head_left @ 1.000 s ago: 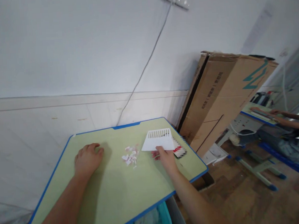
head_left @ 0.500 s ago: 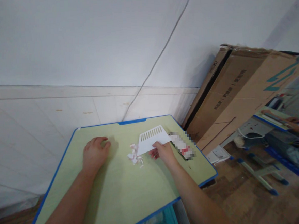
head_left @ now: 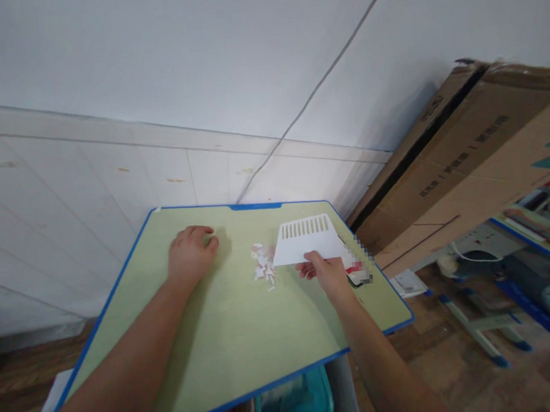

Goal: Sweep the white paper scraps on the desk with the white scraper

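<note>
My right hand (head_left: pixel 324 271) grips the lower edge of a flat white slotted scraper (head_left: pixel 301 248), thumb on top and fingers beneath. Its row of slots faces the far side of the desk. Just left of the scraper lies a small pile of torn white paper scraps (head_left: pixel 263 263), some with pinkish marks. My left hand (head_left: pixel 191 256) is over the left part of the desk with fingers loosely bent, thumb and forefinger apart, holding nothing. Partly behind the scraper and my right hand is a dark-edged flat object (head_left: pixel 360 278), its surface pixelated.
The pale green desk (head_left: pixel 247 346) has a blue rim and stands against the wall. Large cardboard boxes (head_left: pixel 464 149) lean at the right. A teal bin (head_left: pixel 312 398) sits below the front edge. Another person's arm (head_left: pixel 530 218) shows at far right.
The camera view has turned, shifting the scene. The scraper is now more level and farther over the pixelated object, still in my right hand. My left hand stays empty.
</note>
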Demonstrator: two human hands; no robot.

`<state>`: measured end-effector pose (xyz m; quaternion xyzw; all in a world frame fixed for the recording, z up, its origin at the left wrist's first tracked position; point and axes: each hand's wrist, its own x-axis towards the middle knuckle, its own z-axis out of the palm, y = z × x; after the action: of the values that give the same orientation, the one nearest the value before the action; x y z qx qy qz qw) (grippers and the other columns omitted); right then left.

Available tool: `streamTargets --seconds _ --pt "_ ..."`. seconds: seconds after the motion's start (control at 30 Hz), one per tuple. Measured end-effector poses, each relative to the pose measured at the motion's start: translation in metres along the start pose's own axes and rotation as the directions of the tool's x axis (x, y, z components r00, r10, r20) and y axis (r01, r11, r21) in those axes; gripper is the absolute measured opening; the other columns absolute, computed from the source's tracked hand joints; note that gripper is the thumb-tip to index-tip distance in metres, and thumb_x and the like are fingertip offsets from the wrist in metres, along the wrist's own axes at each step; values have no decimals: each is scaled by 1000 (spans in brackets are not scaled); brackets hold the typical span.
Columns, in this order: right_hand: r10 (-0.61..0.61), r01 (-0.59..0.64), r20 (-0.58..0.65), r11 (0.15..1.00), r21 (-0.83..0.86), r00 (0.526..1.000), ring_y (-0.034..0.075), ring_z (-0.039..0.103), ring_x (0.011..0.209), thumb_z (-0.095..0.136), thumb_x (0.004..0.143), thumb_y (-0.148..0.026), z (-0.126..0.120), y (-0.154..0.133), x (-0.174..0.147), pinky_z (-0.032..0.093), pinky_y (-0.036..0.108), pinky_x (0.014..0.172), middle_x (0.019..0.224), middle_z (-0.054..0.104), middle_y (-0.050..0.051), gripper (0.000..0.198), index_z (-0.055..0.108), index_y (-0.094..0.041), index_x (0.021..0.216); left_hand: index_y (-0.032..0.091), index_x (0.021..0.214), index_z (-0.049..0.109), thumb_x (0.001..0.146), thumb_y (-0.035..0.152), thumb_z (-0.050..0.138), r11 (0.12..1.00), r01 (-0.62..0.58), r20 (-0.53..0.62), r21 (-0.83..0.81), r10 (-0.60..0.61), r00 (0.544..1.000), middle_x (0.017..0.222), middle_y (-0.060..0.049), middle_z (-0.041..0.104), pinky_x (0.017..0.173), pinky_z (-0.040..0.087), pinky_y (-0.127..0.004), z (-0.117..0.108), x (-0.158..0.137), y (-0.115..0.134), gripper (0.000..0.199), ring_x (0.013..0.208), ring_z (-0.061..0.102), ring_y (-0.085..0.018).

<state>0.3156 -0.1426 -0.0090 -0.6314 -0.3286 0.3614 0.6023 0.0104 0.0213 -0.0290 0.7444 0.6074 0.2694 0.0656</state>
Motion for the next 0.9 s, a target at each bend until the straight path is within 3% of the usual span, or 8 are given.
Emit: streamTargets --seconds 0.13,0.23,0.53,0.77,0.9 --pt "-27 27 -37 1000 -7 999 25 74 53 83 74 -49 -14 11 4 55 33 51 71 87 12 27 80 -23 80 20 134 89 106 42 57 1000 -14 23 19 13 1000 149 -19 87 133 58 -57 0 0 0 48 144 78 -42" --pt "-26 27 24 999 -32 999 27 79 58 87 77 -48 -16 10 12 60 35 56 77 90 14 28 83 -21 83 22 134 89 106 44 56 999 -3 41 33 2 999 150 -17 87 133 58 -56 0 1 -1 48 146 77 -41" --pt "-64 69 62 994 -85 996 25 79 56 82 70 -51 1 -13 42 60 33 55 74 89 15 32 81 -21 83 23 133 89 105 44 56 1000 1 50 25 -2 999 152 -17 85 134 56 -60 3 0 -4 48 147 75 -43" --pt "-100 100 4 993 -67 995 23 73 51 77 69 -49 1 -12 44 57 34 53 63 82 8 26 75 -25 78 20 136 88 106 44 54 999 -15 68 35 13 998 153 -18 85 135 56 -59 1 -1 -3 51 149 74 -43" --pt "-139 140 16 989 -52 990 23 72 52 78 72 -50 3 -8 44 58 35 55 66 83 10 27 76 -24 77 23 132 89 104 43 58 999 -4 54 38 2 999 151 -17 86 134 57 -58 1 0 -2 47 147 75 -42"
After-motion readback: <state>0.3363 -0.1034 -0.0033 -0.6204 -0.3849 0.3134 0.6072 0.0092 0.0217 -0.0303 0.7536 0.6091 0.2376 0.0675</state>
